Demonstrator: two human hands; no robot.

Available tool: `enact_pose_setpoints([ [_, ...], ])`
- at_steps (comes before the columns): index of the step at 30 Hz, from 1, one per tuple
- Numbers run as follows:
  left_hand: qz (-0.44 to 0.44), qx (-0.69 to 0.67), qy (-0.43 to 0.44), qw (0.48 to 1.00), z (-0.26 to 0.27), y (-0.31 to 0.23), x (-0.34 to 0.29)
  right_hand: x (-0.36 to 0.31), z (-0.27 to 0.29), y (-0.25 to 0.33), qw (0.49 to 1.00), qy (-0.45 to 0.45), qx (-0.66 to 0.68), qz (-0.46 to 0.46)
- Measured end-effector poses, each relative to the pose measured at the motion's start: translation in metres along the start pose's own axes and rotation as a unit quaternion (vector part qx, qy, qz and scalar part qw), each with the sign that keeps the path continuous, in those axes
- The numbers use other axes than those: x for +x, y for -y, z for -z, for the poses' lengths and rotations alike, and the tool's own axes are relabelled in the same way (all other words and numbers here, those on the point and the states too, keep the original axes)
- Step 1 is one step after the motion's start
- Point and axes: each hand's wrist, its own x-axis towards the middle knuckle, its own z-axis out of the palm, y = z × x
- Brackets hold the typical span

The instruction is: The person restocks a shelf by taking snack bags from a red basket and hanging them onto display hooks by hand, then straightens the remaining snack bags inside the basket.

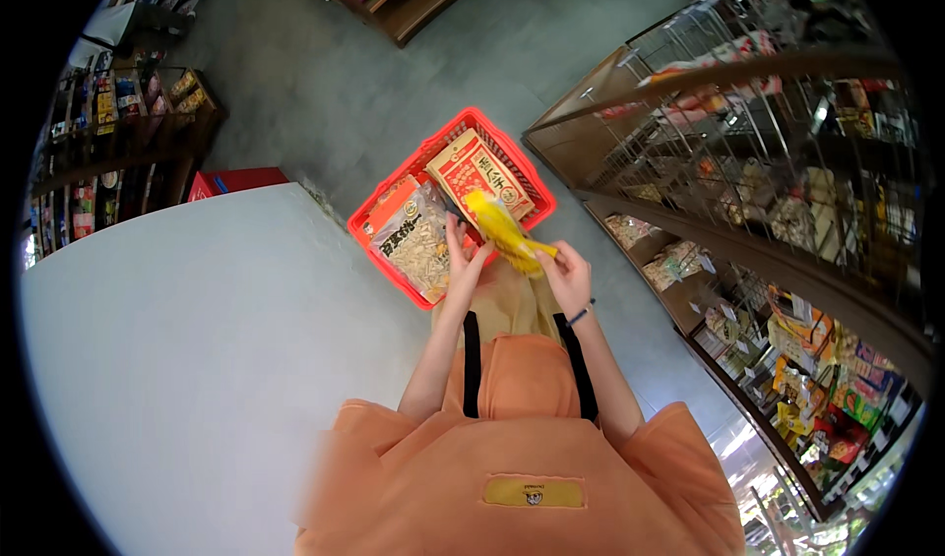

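Observation:
My right hand (568,276) pinches one end of a yellow packet (500,229), which is tilted and slightly blurred. My left hand (464,258) is beside the packet's other side, fingers stretched out and thumb apart; whether it touches the packet I cannot tell. Both hands are over the near side of a red plastic shopping basket (470,115). Inside the basket lies a clear bag of pale snack pieces (421,244), with an orange-red part at its top. A cream and red flat package (472,167) lies to the right of that bag.
A large white surface (187,369) spreads along my left, with a red box (236,181) behind its far edge. Wire-fronted shelves (748,202) of bagged snacks run along the right. Farther left stands another stocked shelf (118,133). Grey floor (325,84) stretches beyond the basket.

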Motion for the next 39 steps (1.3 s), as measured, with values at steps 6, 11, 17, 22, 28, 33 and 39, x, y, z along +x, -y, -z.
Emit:
enact_pose_setpoints([
  [6,-0.002,-0.046,0.252,0.967,-0.008,-0.044,-0.066,-0.087,0.073,0.001,0.996,0.031,-0.077,0.034],
  [11,0.065,0.037,0.355,0.932,-0.056,-0.034,-0.129,-0.168,0.123,-0.016,0.996,-0.062,0.036,0.050],
  [17,-0.094,0.124,0.420,0.894,-0.141,-0.016,-0.208,-0.269,0.189,-0.035,0.947,-0.215,0.221,0.094],
  [22,-0.129,0.199,0.482,0.844,-0.209,-0.003,-0.276,-0.350,0.239,-0.056,0.889,-0.348,0.253,0.159],
  [28,-0.046,0.201,0.609,0.766,-0.282,0.012,-0.376,-0.451,0.279,-0.078,0.785,-0.514,0.254,0.236],
  [33,0.018,0.194,0.670,0.716,-0.310,0.029,-0.450,-0.527,0.299,-0.089,0.743,-0.566,0.256,0.250],
  [39,-0.044,0.243,0.742,0.623,-0.342,0.034,-0.498,-0.573,0.320,-0.111,0.808,-0.493,0.248,0.207],
])
